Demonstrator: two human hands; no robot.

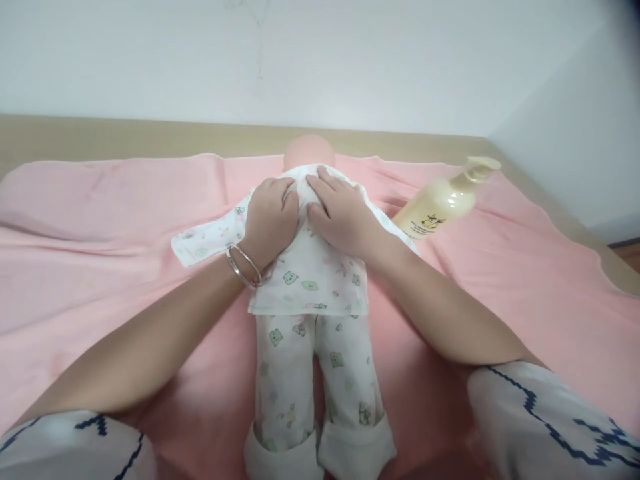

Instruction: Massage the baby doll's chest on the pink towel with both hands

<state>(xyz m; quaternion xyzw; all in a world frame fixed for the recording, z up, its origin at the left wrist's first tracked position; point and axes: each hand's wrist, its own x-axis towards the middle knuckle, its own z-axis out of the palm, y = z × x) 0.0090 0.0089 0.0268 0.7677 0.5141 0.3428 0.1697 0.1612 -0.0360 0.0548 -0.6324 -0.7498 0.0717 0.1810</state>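
Shirt [310, 273] on the doll [309, 150]: my left hand [270, 213] bunches it, right hand [340, 213] lies flat alongside; tugging hard might roll the doll into the upper-right bottle [445, 203].

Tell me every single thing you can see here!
doll: one, pink head, middle of the blanket
shirt: one, white printed, on the doll
trousers: one pair, white printed, doll's legs
blanket: one, pink, under everything
bottle: one, cream yellow, on the blanket right of the doll
wall: one, white, behind
bangles: at least two, silver, left wrist
sleeves: two, white with navy zigzags, bottom corners
left hand: one, bare, on the shirt's upper part
right hand: one, bare, on the shirt beside it
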